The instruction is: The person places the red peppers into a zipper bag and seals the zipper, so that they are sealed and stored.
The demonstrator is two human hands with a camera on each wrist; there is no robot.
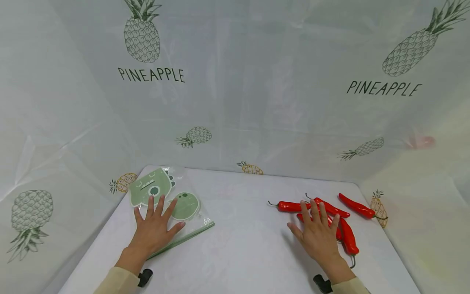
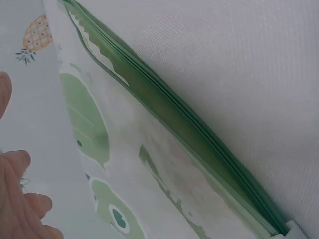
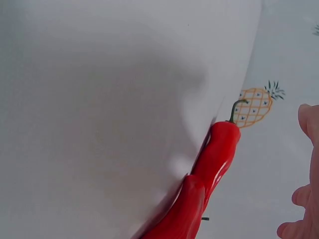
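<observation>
My left hand, fingers spread, hovers over a clear zip bag printed with green cartoon shapes. The bag's green zip edge runs diagonally in the left wrist view, its mouth slightly parted. Part of the bag is hidden under the hand. On the right, several red chili peppers with green stems lie in a loose cluster. Above them my right hand is spread, palm down, and covers some of them. Two red peppers show below the hand in the right wrist view. Neither hand holds anything.
Both things lie on a white table. A pale curtain printed with pineapples surrounds its back and sides. One red pepper lies apart, near the table's right edge. Dark wrist cameras sit on both wrists.
</observation>
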